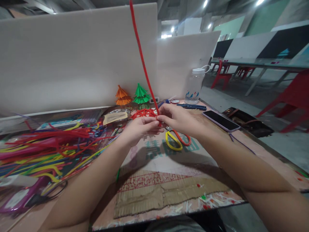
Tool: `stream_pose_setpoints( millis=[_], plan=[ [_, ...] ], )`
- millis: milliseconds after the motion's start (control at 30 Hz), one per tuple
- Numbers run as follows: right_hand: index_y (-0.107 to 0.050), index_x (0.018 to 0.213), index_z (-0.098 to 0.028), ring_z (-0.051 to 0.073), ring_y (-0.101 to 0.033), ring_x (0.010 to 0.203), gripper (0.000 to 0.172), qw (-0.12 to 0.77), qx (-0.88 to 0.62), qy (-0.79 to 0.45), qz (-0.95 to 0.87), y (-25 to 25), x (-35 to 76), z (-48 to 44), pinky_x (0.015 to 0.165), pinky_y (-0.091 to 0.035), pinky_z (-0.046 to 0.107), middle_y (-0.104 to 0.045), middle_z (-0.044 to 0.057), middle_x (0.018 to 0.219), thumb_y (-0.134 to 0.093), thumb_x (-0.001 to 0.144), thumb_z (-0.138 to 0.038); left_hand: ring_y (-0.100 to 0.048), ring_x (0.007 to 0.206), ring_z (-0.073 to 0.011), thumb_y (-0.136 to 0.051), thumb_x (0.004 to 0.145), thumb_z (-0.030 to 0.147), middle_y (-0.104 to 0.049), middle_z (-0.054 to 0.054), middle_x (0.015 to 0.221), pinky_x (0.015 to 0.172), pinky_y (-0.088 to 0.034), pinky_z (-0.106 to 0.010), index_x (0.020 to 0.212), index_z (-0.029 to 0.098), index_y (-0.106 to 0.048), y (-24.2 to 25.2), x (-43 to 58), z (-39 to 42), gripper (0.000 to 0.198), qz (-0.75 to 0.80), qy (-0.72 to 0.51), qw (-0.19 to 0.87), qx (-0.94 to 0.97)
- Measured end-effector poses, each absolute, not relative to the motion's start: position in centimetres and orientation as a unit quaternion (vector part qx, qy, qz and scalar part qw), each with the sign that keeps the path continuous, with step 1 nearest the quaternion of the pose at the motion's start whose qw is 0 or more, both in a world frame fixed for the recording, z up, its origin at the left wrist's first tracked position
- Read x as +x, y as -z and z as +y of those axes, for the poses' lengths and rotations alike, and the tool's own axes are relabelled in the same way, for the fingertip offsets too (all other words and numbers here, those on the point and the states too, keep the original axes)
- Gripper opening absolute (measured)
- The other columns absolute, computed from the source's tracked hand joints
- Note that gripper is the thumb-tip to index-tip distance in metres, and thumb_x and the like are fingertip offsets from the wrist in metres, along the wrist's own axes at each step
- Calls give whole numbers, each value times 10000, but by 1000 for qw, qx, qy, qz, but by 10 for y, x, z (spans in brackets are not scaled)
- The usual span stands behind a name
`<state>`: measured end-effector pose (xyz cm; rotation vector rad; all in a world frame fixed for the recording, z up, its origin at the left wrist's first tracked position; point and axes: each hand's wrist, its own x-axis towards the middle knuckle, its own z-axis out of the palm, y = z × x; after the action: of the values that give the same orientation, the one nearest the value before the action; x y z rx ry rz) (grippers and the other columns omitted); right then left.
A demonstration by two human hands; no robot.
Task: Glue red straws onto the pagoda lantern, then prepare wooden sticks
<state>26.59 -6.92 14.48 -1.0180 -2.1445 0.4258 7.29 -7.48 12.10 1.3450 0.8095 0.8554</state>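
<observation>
A long red pipe cleaner point(142, 59) rises upright from between my hands. My right hand point(175, 117) pinches it near its lower end. My left hand point(145, 125) meets the right at the fingertips, its thumb and forefinger closed at that same end of the pipe cleaner. Behind the left fingers lies a cluster of bent red pipe-cleaner pieces point(145, 112); whether it joins the upright one I cannot tell. Scissors with yellow and red handles point(173, 141) lie just below my right hand on a printed sheet point(154, 161) over cardboard.
Many coloured pipe cleaners point(48, 145) are heaped at the left. An orange tree point(122, 95) and a green tree point(141, 94) stand against the white partition point(77, 58). Pliers point(191, 106), a water bottle point(193, 85) and a phone point(220, 120) are at the right.
</observation>
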Motion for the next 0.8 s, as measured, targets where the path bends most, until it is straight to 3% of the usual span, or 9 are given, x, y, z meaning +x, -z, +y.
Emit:
stream_pose_setpoints(
  millis=[167, 467, 800],
  plan=[
    [-574, 864, -195, 153, -557, 704, 100, 353, -395, -153, -835, -145, 267, -70, 638, -366, 270, -648, 9, 791, -581, 926, -274, -754, 825, -199, -905, 654, 520, -802, -92, 902, 824, -569, -320, 980, 142, -749, -120, 72, -75, 523, 348, -369, 625, 594],
    [-599, 873, -186, 148, -583, 718, 95, 353, -385, -175, -835, -147, 266, -72, 633, -388, 264, -664, 9, 814, -599, 924, -266, -726, 787, -171, -881, 679, 450, -791, -84, 910, 818, -570, -317, 897, 137, -771, -119, 75, -77, 398, 371, -387, 576, 617],
    [-640, 849, -178, 152, -649, 682, 82, 377, -373, -285, -798, -149, 265, -74, 616, -474, 276, -708, 19, 778, -657, 858, -258, -750, 828, -193, -810, 746, 429, -813, -94, 943, 809, -569, -310, 913, 157, -793, -121, 74, -78, 319, 384, -378, 527, 657]
  ],
)
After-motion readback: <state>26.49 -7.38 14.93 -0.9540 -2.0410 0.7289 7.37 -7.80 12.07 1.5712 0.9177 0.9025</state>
